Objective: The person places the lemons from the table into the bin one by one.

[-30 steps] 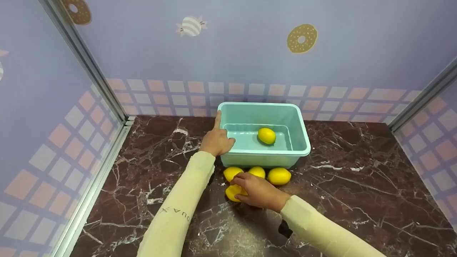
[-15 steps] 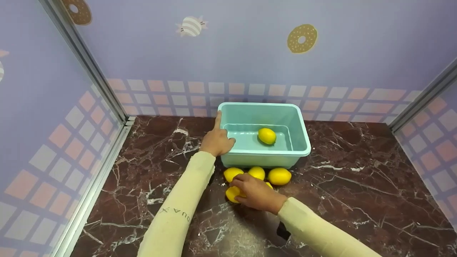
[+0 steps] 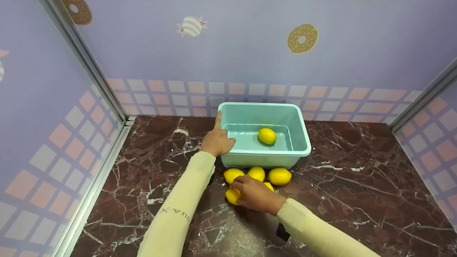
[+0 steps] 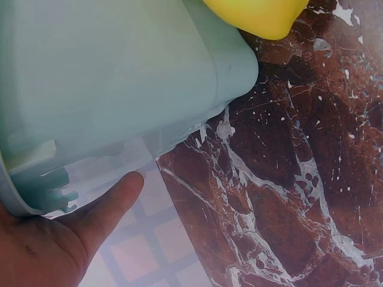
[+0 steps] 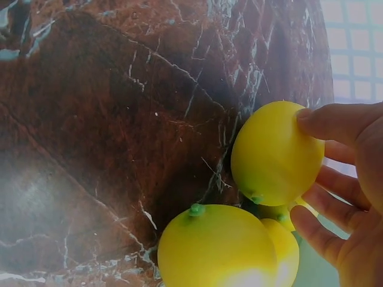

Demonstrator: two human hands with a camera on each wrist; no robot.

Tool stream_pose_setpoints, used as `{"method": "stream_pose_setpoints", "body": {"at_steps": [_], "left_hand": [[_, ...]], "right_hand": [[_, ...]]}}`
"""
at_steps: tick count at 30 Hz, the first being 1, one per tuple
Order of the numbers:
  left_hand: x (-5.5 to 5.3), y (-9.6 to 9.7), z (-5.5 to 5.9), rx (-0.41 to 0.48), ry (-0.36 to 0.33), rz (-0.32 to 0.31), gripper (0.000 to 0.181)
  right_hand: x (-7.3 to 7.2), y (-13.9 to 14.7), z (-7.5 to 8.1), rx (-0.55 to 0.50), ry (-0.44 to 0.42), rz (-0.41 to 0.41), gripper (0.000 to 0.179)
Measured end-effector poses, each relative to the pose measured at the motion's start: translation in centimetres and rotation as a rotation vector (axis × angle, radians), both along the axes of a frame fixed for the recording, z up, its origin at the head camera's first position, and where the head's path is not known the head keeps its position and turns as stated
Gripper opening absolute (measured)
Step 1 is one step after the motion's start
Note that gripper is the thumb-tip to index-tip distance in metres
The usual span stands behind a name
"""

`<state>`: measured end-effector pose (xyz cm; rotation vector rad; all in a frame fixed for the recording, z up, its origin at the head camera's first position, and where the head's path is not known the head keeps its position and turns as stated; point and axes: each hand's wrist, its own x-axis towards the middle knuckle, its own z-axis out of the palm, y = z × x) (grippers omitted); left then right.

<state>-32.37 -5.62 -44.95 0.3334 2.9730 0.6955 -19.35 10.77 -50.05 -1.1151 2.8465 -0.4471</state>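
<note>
In the head view, my left hand holds the left rim of a light teal plastic tub. Its index finger lies along the rim and its thumb reaches over the inside. The left wrist view shows a straight finger outside the tub wall. My right hand grips a yellow lemon with a green tip, thumb on one side and fingers on the other, in front of the tub. Beside it, partly hidden under the hand, is another lemon. Inside the tub lies one lemon.
Three lemons line the tub's front wall: a left lemon, a middle lemon and a right lemon. The dark red marbled tabletop runs back to a purple patterned wall, with side panels left and right.
My right hand has shifted slightly toward me with the lemon, and more of the lemon behind it shows. The left hand and the tub have stayed in place.
</note>
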Motion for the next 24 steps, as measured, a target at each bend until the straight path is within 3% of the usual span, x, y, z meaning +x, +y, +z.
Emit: {"method": "stream_pose_setpoints", "body": {"at_steps": [8,24], "left_hand": [[0.04,0.07,0.07,-0.011,-0.005,-0.008,0.036],[-0.06,0.03,-0.08,-0.013,-0.001,-0.003,0.040]], "right_hand": [[0.19,-0.10,-0.25,0.004,0.006,0.016,0.038],[0.56,-0.36,-0.59,0.071,-0.076,0.015,0.052]]}}
